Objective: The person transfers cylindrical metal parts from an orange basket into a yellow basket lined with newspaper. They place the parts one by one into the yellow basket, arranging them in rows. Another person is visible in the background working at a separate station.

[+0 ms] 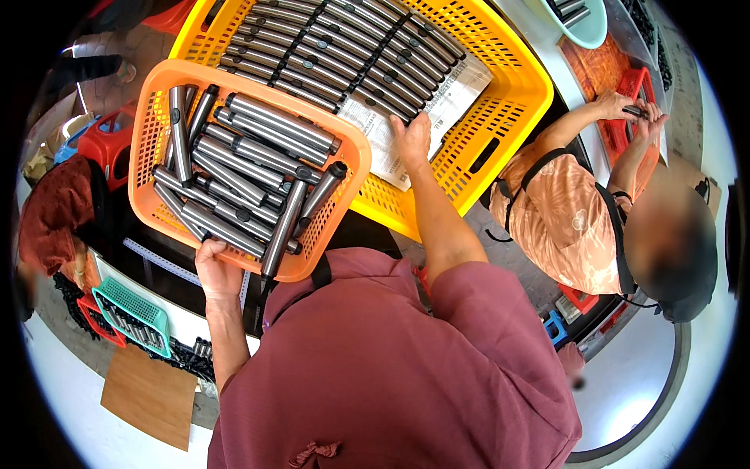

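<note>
One orange basket [143,133] carries a loose heap of metal tubes [281,123], about fourteen by sight, though overlap prevents an exact count. The left hand [219,270] holds this basket's near rim, its fingers bent against the edge and partly hidden.

Beyond and to the right of the orange basket, partly covered by it, is one yellow basket [500,117]. Inside it, more tubes [312,62] lie in three columns, beside printed paper [366,127]. The right hand [412,139] reaches in over the paper, thumb and forefinger parted at the nearest tube ends; I cannot tell whether they pinch one.

Well to the right of the orange basket, one co-worker [570,219] has two hands at one small dark piece [635,111]. Farther off that way, one turquoise bowl [598,31] contains at least three tubes. Left of and nearer than the orange basket, one green basket [129,293] holds a row of tubes.
</note>
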A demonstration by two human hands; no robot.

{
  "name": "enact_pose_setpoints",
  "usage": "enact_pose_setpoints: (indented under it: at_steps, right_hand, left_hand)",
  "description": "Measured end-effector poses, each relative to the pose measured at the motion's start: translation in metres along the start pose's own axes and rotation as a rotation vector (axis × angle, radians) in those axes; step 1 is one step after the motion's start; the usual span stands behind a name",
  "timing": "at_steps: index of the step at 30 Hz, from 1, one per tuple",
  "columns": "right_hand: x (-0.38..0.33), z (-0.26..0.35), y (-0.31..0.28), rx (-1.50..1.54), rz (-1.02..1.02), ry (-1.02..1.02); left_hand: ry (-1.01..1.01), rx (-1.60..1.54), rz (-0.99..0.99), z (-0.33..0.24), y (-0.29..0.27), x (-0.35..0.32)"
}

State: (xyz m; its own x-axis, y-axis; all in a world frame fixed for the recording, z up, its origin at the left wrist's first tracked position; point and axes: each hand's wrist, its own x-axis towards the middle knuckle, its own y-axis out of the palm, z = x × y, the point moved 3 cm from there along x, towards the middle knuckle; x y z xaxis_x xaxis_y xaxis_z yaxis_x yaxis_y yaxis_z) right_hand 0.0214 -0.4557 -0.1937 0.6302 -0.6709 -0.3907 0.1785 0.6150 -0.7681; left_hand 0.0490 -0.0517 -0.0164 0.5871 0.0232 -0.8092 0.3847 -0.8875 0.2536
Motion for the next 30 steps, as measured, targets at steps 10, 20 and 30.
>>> enact_pose_setpoints:
  at_steps: [10,20,30]
  right_hand:
    - [-0.003,0.007,-0.001,0.048,0.029,0.011]
    - [0.004,0.003,-0.028,0.003,-0.138,-0.088]
    - [-0.096,0.326,-0.089,0.336,0.153,-1.237]
  left_hand:
    - [0.016,0.034,-0.007,-0.005,0.007,-0.004]
    - [-0.005,-0.059,-0.042,-0.005,0.018,-0.007]
    - [0.051,-0.057,0.118,-0.004,0.009,0.002]
